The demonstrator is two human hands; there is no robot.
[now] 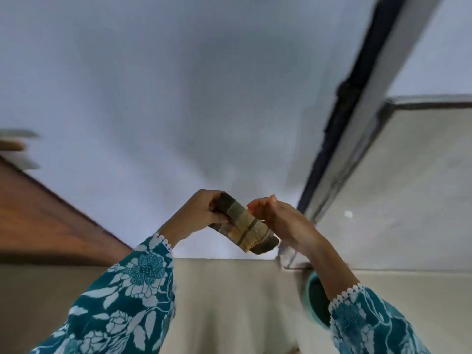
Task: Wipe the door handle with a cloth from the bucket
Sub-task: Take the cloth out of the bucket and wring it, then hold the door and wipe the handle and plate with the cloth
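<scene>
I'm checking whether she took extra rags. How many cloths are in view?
1. A folded striped cloth is held between the left hand and right hand, in front of the wall. The teal bucket is mostly hidden, so more may be inside.

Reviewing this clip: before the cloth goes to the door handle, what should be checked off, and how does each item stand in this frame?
1. Cloth out of the bucket: ok, the folded cloth is held up between both hands.
2. Left hand grip: ok, closed on the cloth's upper end.
3. Right hand grip: cannot tell, it touches the cloth but its fingers are hidden.
4. Door handle located: not ok, no handle shows.
5. Bucket out of the way: ok, its teal rim sits low beneath the right forearm.
6. Cloth wetness: cannot tell.
</scene>
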